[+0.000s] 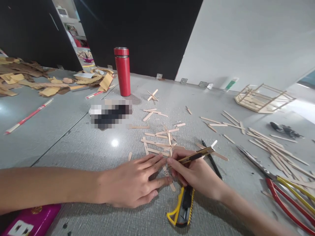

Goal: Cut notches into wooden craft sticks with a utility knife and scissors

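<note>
Head view. 2 bare hands work at a grey, textured tabletop (81,147). The left hand (137,182) lies palm down and unclenched, its fingers spread, with fingertips resting on a flat wooden stick (173,186) that slants beneath and between the 2 hands. The right hand (194,170) grasps a slim gold-coloured cutter (197,155) between thumb and fingers, close beside the left fingertips; the cutter's lower end is hidden by the fingers (whether it touches the stick cannot be told).

Just below the right hand lies a yellow-and-black cutter (181,209); a black pen (213,164) lies partly behind the same hand. Beyond the fingertips, a cluster of loose sticks (157,144) overlaps at various angles. To the right are a heap of sticks (278,147), scissors (265,172) with red and yellow handles, and, farther back, a frame built of sticks (264,98). A red bottle (123,75) stands upright behind; torn cardboard (46,85) is piled at far left, and a magenta case (41,218) occupies the lower left corner. A pixelated patch obscures 1 object near the bottle.
</note>
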{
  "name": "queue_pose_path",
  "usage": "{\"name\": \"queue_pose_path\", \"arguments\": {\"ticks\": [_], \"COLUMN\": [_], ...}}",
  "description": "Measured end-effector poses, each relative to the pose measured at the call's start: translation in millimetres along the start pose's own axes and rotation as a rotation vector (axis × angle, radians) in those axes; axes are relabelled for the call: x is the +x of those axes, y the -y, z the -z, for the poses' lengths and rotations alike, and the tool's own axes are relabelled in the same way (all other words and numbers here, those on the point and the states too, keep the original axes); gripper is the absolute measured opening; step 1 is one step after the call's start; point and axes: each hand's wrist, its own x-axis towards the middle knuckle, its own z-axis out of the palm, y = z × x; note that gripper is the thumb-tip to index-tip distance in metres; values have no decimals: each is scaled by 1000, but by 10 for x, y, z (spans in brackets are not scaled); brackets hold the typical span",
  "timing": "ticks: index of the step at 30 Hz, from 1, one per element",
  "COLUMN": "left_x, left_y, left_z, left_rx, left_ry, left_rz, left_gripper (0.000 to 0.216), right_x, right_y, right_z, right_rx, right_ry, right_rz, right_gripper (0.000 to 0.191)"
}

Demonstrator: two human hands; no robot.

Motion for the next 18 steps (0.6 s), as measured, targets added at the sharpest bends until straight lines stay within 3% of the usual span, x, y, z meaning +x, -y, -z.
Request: {"name": "queue_pose_path", "arguments": {"ticks": [3, 6, 8, 11, 14, 18], "left_x": [5, 6, 5, 9, 17, 29], "left_y": [17, 51, 67, 69, 56, 56], "left_z": [-46, -112, -149, -178, -167, -100], "left_rx": [-104, -248, -312, -398, -520, -719], "left_ry": [-96, -220, -252, -247, -242, -261], "left_rz": [60, 175, 236, 313, 391, 469], "left_gripper": [40, 30, 24, 18, 18, 15], "right_x": [-56, -136, -182, -220, -223, -204], "right_y": [-106, -149, -108, 1, 67, 42], "right_z": [7, 14, 10, -9, -19, -18], "right_rx": [-32, -225, -425, -616, -614, -479], "right_ry": [-124, -203, -168, -103, -31, 26], "right_rz": [45, 211, 321, 323, 267, 308], "right_gripper": [34, 29, 32, 34, 26, 29]}}
